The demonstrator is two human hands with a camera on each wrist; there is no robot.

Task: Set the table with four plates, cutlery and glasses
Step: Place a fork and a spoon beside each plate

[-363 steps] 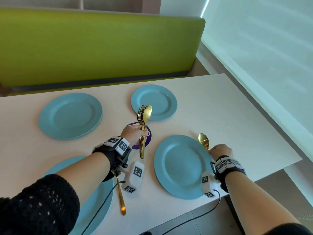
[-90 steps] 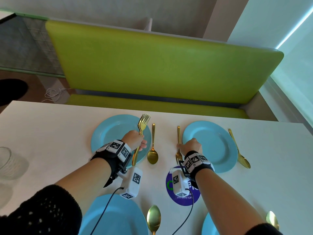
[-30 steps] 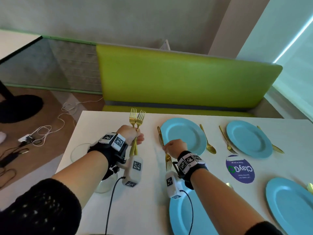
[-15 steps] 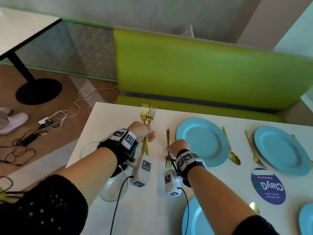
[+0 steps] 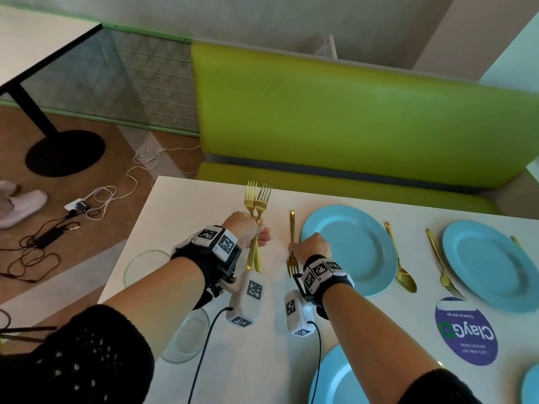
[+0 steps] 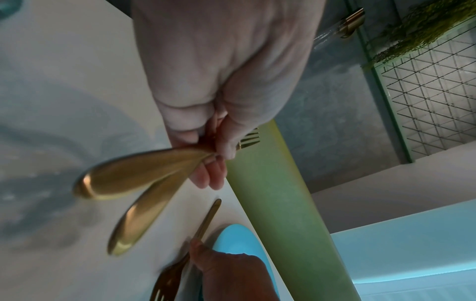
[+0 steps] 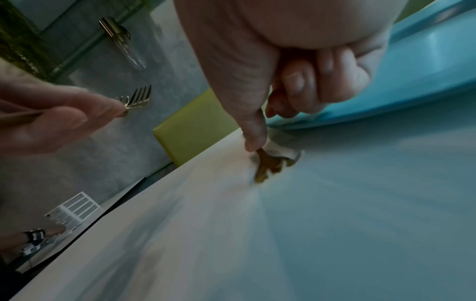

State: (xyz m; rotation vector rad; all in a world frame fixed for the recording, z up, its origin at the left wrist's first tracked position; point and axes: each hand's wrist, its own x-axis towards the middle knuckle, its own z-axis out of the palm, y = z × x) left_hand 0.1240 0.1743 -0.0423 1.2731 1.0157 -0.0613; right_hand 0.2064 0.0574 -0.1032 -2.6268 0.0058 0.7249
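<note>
Plates down. Your right hand pinches a fork on the tabletop; left hand grips two forks. Glasses unplaced.

**Right wrist: fork pinched at tabletop**

Right hand pinches a gold fork against the white table, blurred. Blue plate rim just beside the curled fingers. Left hand opposite grips forks, tines up.
</note>
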